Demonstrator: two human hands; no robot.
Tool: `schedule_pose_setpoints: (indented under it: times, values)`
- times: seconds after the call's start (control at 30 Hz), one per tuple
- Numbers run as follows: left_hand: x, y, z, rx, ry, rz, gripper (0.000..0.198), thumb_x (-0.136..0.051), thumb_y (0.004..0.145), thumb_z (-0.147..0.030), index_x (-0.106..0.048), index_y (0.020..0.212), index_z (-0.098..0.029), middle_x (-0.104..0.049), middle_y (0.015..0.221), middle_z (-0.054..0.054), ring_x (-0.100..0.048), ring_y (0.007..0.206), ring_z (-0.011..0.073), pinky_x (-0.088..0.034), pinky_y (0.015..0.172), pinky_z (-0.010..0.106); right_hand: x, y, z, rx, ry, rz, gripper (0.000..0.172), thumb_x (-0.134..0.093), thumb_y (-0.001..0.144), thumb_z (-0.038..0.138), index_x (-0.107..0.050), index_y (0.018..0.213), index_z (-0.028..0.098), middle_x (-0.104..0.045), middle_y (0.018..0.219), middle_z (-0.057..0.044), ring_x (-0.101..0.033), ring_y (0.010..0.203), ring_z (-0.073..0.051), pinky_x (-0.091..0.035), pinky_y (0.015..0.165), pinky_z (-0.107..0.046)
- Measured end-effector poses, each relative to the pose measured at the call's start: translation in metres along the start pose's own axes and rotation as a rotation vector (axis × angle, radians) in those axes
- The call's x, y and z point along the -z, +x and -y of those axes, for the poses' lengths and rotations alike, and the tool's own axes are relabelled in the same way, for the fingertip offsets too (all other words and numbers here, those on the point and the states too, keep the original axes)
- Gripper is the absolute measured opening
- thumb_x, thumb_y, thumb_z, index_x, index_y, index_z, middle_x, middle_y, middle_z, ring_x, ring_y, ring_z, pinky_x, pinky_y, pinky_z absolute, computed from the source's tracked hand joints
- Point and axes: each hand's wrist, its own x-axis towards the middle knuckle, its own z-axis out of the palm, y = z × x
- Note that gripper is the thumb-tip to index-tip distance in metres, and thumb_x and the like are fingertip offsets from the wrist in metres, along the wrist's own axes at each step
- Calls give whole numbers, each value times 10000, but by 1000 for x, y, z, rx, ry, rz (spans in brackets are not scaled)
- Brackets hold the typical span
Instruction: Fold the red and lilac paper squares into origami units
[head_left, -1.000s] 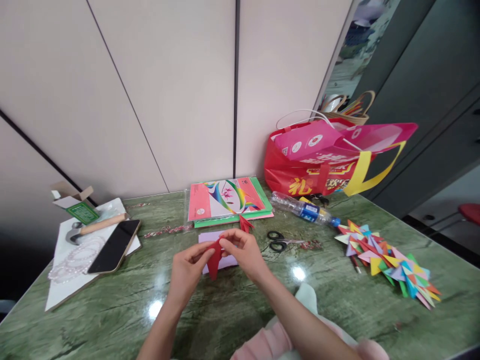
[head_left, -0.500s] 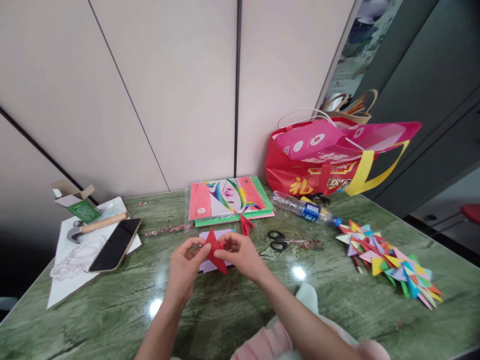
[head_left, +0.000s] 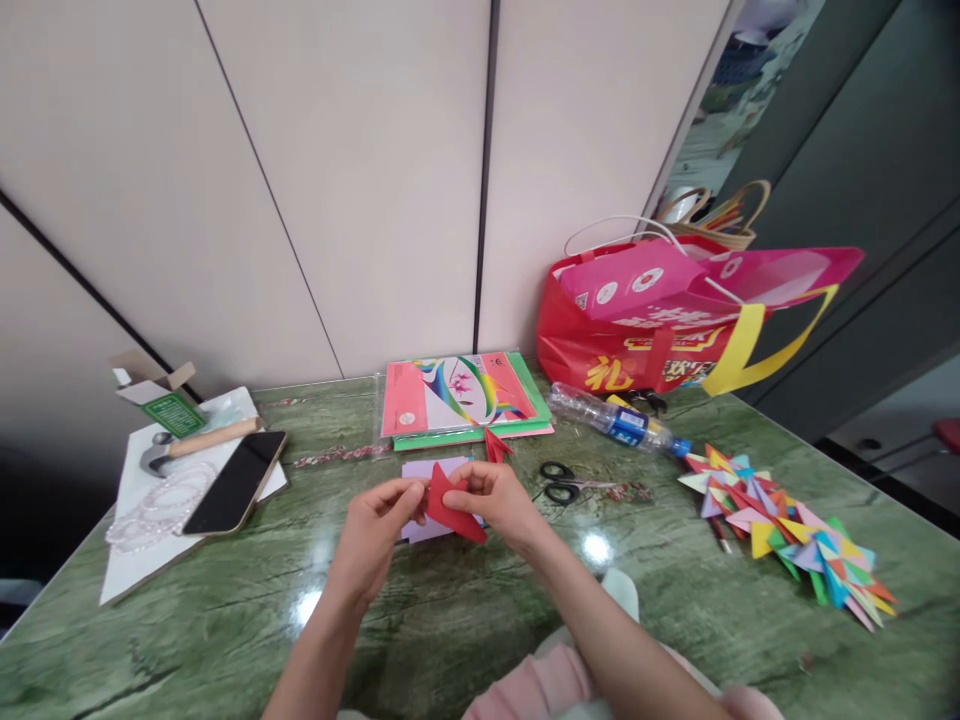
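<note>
Both my hands hold a folded red paper piece (head_left: 450, 510) just above the green marble table (head_left: 465, 620). My left hand (head_left: 375, 530) pinches its left edge with thumb and fingers closed. My right hand (head_left: 499, 498) grips its upper right side, fingers curled on it. Under the red piece lies a light purple sheet (head_left: 424, 472) flat on the table. A small red folded scrap (head_left: 495, 445) lies just beyond my right hand.
A pack of coloured paper (head_left: 461, 398) lies by the wall. Black scissors (head_left: 559, 480), a plastic bottle (head_left: 615, 420) and a red gift bag (head_left: 660, 320) are to the right. Several folded colourful triangles (head_left: 795, 535) are piled far right. A phone (head_left: 236, 480), hammer (head_left: 195, 445) and bead bracelet (head_left: 154, 505) rest on a white board at left.
The red paper piece has been turned in my hands from pointing downward to lying more sideways, tip toward the lower right. Both hands stayed in about the same place.
</note>
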Motion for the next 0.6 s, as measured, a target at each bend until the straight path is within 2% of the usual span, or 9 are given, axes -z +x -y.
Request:
schedule_pose_setpoints:
  times: [0.23, 0.6]
  values:
    - [4, 1, 0, 69, -108, 80, 147, -680, 659, -268, -673, 675, -122, -595, 600, 18, -480, 569, 106, -395, 562, 230, 2, -2, 3, -23, -64, 67, 306, -757, 519, 349, -622, 701, 144, -592, 596, 27, -490, 512, -84, -349, 501, -212]
    - [7, 3, 3, 92, -131, 104, 149, -675, 669, -274, -667, 668, -125, -589, 602, 15, -483, 573, 107, -389, 563, 231, 2, -3, 4, -58, -73, 120, 269, -764, 518, 320, -632, 663, 136, -572, 564, 30, -460, 487, -74, -316, 489, -213]
